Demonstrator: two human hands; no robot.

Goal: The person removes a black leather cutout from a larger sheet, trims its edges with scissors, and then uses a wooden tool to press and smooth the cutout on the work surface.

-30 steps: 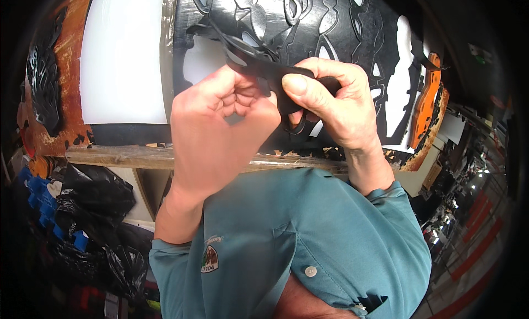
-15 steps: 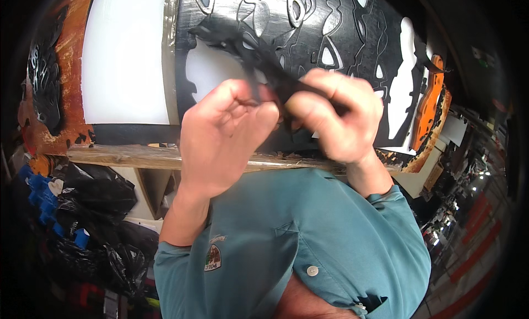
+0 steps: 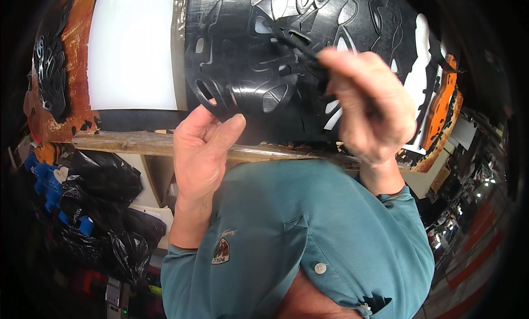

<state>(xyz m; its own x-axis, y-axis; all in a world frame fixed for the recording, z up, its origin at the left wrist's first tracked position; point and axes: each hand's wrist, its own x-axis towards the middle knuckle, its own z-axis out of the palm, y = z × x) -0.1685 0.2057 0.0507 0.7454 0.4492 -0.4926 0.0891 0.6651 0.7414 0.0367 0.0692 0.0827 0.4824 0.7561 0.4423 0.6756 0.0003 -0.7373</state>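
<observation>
A thin black cut-out piece [image 3: 248, 93] with several openings hangs over the near part of the work surface. My left hand [image 3: 204, 134] pinches its lower left corner between thumb and fingers. My right hand [image 3: 374, 101], slightly blurred, is closed at the right on a thin dark strip; whether this strip belongs to the same piece I cannot tell. Behind lies a black sheet [image 3: 394, 35] scored with curved outlines, with white showing through its gaps.
Left of the sheet lies a white panel [image 3: 132, 49]. Black cut-out pieces [image 3: 52, 71] lie at the far left, an orange cut-out [image 3: 441, 107] at the right. A wooden edge [image 3: 127, 142] runs along the front. Below it are a black plastic bag [image 3: 104, 178] and blue pieces [image 3: 47, 192].
The black piece has come down and spread out flatter. My hands have moved apart: the left is lower, while the right has shifted right.
</observation>
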